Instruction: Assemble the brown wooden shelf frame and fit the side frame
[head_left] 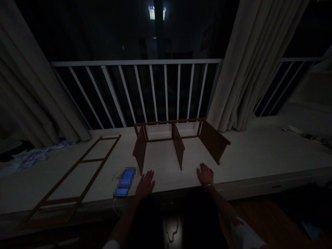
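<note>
My left hand [145,185] lies flat near the front edge of the white ledge [163,166], its fingers stretched out and holding nothing. To its left rests a phone [125,182] with a blurred blue screen. My right hand [206,174], a bracelet at its wrist, is also flat on the ledge with nothing in it. Between and beyond both hands stands a brown wooden frame [178,147] with three upright panels joined by rails at the back. Neither hand touches it visibly. A ladder-like wooden frame [92,160] lies at the left, its near end over the ledge's edge.
White railings [137,62] run behind the ledge before a dark window. Curtains hang at the left [41,83] and right [246,69]. Crumpled patterned cloth [28,159] lies far left. A cable [115,209] hangs below the phone.
</note>
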Motion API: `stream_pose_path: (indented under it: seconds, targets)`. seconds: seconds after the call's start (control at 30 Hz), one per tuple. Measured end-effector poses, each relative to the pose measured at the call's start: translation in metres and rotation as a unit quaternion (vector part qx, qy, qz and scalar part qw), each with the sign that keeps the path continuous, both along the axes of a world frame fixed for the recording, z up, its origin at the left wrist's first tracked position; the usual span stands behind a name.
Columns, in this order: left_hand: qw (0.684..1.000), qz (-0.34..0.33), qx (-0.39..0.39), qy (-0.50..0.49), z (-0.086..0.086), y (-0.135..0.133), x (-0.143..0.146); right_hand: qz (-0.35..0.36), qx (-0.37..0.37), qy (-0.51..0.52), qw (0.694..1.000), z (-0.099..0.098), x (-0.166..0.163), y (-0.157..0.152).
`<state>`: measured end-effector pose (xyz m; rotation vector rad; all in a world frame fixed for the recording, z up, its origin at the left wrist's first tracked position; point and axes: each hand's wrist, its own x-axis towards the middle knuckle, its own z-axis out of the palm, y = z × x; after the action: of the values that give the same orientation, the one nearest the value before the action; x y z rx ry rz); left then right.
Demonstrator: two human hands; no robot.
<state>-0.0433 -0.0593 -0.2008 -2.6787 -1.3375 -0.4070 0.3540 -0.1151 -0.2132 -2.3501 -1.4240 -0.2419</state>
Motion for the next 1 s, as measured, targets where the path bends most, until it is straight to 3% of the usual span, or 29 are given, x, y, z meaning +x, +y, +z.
stream_pose_path:
  seconds: [0.2, 0.33, 0.43, 0.57, 0.67, 0.77, 0.87, 1.0]
  targets:
    - [1.000, 0.013, -0.020, -0.006, 0.001, 0.000, 0.005, 0.004, -0.010, 0.004, 1.000, 0.006, -0.001, -0.003]
    - [0.995, 0.062, -0.018, -0.070, 0.020, -0.007, 0.028, 0.006, -0.016, 0.008, 1.000, 0.009, -0.002, -0.004]
    - [0.989, 0.041, -0.020, -0.139, 0.055, -0.012, 0.050, 0.010, -0.010, 0.007, 1.000, 0.007, -0.001, -0.003]
    - [0.982, 0.025, -0.037, -0.184, 0.127, -0.001, 0.069, 0.008, -0.001, 0.005, 1.000, 0.005, 0.000, 0.000]
    - [0.977, 0.034, 0.023, -0.208, 0.184, 0.024, 0.074, 0.007, -0.009, 0.008, 1.000, 0.006, 0.001, 0.001]
    - [0.970, 0.080, 0.060, -0.223, 0.228, 0.061, 0.069, 0.007, -0.013, 0.008, 1.000, 0.007, 0.003, 0.003]
    - [0.967, 0.110, 0.059, -0.224, 0.250, 0.105, 0.055, 0.009, -0.006, 0.007, 1.000, 0.005, 0.005, 0.006]
    - [0.962, 0.123, 0.045, -0.239, 0.252, 0.162, 0.026, 0.015, 0.011, 0.000, 1.000, -0.002, 0.008, 0.012]
